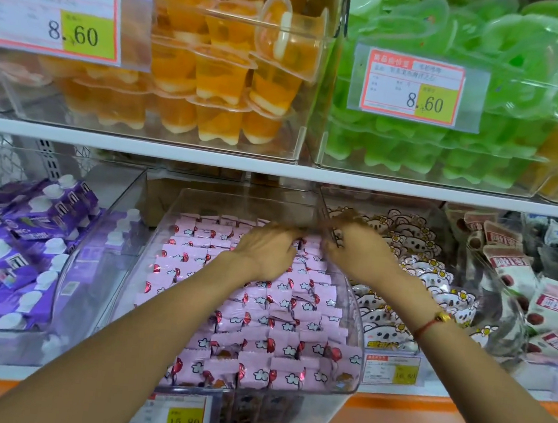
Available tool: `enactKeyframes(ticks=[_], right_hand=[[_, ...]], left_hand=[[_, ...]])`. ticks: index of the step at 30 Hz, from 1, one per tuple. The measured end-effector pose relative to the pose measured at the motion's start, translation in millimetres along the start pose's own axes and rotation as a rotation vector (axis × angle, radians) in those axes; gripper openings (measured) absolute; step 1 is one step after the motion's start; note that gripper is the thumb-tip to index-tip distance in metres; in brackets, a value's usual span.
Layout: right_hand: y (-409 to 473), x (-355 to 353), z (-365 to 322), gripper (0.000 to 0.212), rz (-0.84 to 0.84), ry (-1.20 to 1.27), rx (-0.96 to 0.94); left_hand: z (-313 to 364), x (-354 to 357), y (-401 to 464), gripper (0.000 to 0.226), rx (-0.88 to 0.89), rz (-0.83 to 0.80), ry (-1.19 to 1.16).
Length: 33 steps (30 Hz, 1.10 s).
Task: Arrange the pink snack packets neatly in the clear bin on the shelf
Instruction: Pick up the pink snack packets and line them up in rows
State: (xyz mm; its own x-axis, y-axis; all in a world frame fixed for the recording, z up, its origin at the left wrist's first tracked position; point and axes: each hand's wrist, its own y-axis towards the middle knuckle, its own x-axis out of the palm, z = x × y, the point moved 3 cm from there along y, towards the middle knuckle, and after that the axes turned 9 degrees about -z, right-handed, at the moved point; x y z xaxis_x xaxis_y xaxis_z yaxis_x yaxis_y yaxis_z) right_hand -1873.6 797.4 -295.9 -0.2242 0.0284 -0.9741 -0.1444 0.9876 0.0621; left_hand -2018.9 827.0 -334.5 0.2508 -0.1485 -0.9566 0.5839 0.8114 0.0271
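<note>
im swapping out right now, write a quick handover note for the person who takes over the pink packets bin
Left hand: deep in the clear bin, fingers on the pink snack packets at the back; motion blur hides the grip.
Right hand: at the bin's back right corner, also blurred.
Done: the left and front packets stand in fairly even rows.
Left: the back right area under the hands, plus a few tilted packets mid-right and at the front.

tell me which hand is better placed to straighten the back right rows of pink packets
Right, probably. The right hand is at the bin's back right corner, beside that wall. The left hand rests on the pink packets nearer the middle. Both are motion-blurred.
</note>
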Motion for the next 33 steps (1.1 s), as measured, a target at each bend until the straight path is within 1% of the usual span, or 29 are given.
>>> enactKeyframes(ticks=[2, 5, 7, 8, 9, 10, 12, 14, 16, 17, 19, 21, 23, 25, 28, 31, 33], right_hand=[[-11.3, 3.2, 5.4, 0.030, 0.033, 0.112, 0.000], [-19.5, 5.1, 4.9, 0.033, 0.067, 0.130, 0.014], [-17.5, 3.9, -0.5, 0.027, 0.061, 0.125, 0.011], [-15.8, 3.0, -2.6, 0.022, 0.051, 0.109, 0.008], [-14.5, 1.7, -4.6, 0.019, 0.041, 0.082, 0.010], [-13.6, -0.5, -5.9, 0.018, 0.044, 0.054, 0.017], [-13.4, -5.0, -10.0, 0.017, 0.084, -0.003, 0.036], [-11.4, -5.7, -23.1, 0.019, 0.106, -0.033, 0.011], [-3.3, 1.3, -45.9, 0.024, 0.066, -0.024, -0.054], [3.0, 7.4, -59.5, 0.025, 0.040, -0.005, -0.096], [18.4, 24.2, -89.2, 0.028, -0.022, 0.047, -0.181], [31.7, 44.8, -117.4, 0.032, -0.083, 0.082, -0.251], [41.2, 65.8, -136.3, 0.039, -0.120, 0.050, -0.298], [46.1, 80.3, -143.3, 0.044, -0.159, -0.009, -0.316], [51.4, 85.9, -137.2, 0.045, -0.250, -0.046, -0.316], [57.4, 81.9, -132.2, 0.043, -0.305, -0.049, -0.297], [63.4, 78.1, -137.6, 0.037, -0.257, -0.057, -0.295]], left_hand=[[-1.2, 3.7, 1.8, 0.047, -0.011, -0.025, 0.092], [0.9, 2.3, 3.2, 0.046, -0.016, -0.078, 0.218], [5.7, -2.8, -0.9, 0.046, -0.031, -0.110, 0.264], [7.5, -6.6, -6.1, 0.046, -0.035, -0.097, 0.261], [7.9, -12.5, -13.9, 0.044, -0.041, -0.047, 0.231], [6.7, -20.2, -25.0, 0.040, -0.049, 0.041, 0.184], [-1.8, -37.9, -56.7, 0.035, -0.087, 0.270, 0.117], [-19.7, -53.5, -95.1, 0.037, -0.197, 0.438, 0.092], [-41.3, -63.0, -131.4, 0.038, -0.334, 0.511, 0.033], [-50.5, -64.5, -145.5, 0.038, -0.400, 0.505, -0.018], [-61.9, -60.6, -161.8, 0.039, -0.502, 0.441, -0.132], [-63.7, -50.8, -166.1, 0.039, -0.523, 0.391, -0.210], [-65.3, -44.5, -167.9, 0.045, -0.512, 0.442, -0.287], [-73.1, -40.5, -169.7, 0.048, -0.563, 0.502, -0.404], [-82.6, -30.4, -168.9, 0.033, -0.669, 0.475, -0.605], [-77.3, -26.0, -168.2, 0.030, -0.672, 0.477, -0.636], [-74.8, -26.0, -167.7, 0.031, -0.671, 0.475, -0.587]])
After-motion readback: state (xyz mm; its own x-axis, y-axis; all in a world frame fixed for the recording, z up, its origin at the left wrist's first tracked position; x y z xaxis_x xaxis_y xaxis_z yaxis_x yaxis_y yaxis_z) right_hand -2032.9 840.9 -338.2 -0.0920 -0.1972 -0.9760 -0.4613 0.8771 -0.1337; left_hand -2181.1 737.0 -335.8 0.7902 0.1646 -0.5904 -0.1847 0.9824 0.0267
